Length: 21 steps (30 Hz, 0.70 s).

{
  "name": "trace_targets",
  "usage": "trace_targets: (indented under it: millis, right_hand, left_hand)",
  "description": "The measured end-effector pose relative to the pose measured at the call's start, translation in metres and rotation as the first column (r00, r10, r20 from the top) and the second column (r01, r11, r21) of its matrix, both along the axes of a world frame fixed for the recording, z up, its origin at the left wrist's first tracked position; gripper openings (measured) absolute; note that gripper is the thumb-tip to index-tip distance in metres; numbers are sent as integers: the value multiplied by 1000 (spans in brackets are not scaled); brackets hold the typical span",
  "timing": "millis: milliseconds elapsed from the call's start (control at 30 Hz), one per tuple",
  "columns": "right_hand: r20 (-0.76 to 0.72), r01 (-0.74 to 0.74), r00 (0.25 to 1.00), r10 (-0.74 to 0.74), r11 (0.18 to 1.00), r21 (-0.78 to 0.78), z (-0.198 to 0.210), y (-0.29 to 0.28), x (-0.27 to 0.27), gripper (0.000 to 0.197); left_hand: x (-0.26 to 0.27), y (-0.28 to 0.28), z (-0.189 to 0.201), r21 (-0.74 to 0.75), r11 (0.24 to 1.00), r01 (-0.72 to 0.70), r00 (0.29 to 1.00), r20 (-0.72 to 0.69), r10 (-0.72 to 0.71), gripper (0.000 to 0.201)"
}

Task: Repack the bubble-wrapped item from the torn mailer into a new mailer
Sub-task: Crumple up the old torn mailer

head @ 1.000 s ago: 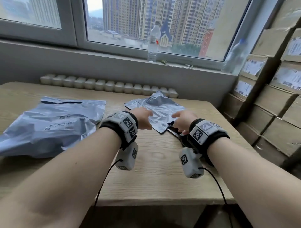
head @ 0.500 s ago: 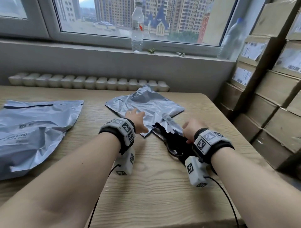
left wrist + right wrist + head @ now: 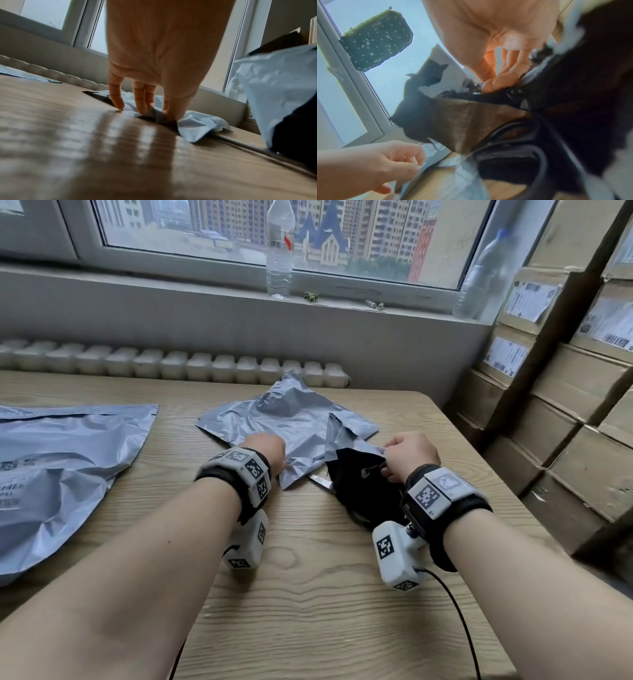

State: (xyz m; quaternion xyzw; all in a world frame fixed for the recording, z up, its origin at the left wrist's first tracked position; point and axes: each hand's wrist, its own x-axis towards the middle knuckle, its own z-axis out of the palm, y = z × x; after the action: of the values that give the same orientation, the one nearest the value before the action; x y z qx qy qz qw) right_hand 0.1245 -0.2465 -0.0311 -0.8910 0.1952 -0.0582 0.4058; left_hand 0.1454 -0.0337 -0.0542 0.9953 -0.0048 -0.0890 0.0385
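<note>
My left hand (image 3: 265, 451) pinches the near edge of the torn grey mailer (image 3: 291, 422) against the wooden tabletop (image 3: 308, 594). My right hand (image 3: 409, 455) grips the mailer's ragged, lifted flap, baring its black lining. Scissors (image 3: 322, 481) lie under that flap. I cannot make out the bubble-wrapped item. A larger grey mailer (image 3: 61, 460) lies well apart to the left.
</note>
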Motion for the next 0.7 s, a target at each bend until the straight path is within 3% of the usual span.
trace_targets:
  millis: [100,267,367,467,567,700]
  right_hand:
    - [84,44,995,-44,999,8,10,1,-3,20]
    - [210,65,974,-87,992,109,32,5,-8,18]
    - [299,50,948,-107,980,191,41,17,-13,10]
    - [405,-21,913,-40,989,144,50,32,-19,16]
    - [426,-156,903,59,968,196,53,44,-29,11]
    - [397,-426,872,285,842,331,56,48,-50,62]
  left_hand:
    - [-3,0,0,-32,997,-67,997,37,68,36]
    - [-15,5,27,-398,910,-115,935,265,234,37]
    - [-30,1,55,-544,839,-9,879,395,266,23]
    - [-46,-8,73,-634,760,142,862,457,220,10]
    - [-59,-18,81,-692,681,239,889,438,132,18]
    - [-65,-29,86,-808,523,271,922,374,101,11]
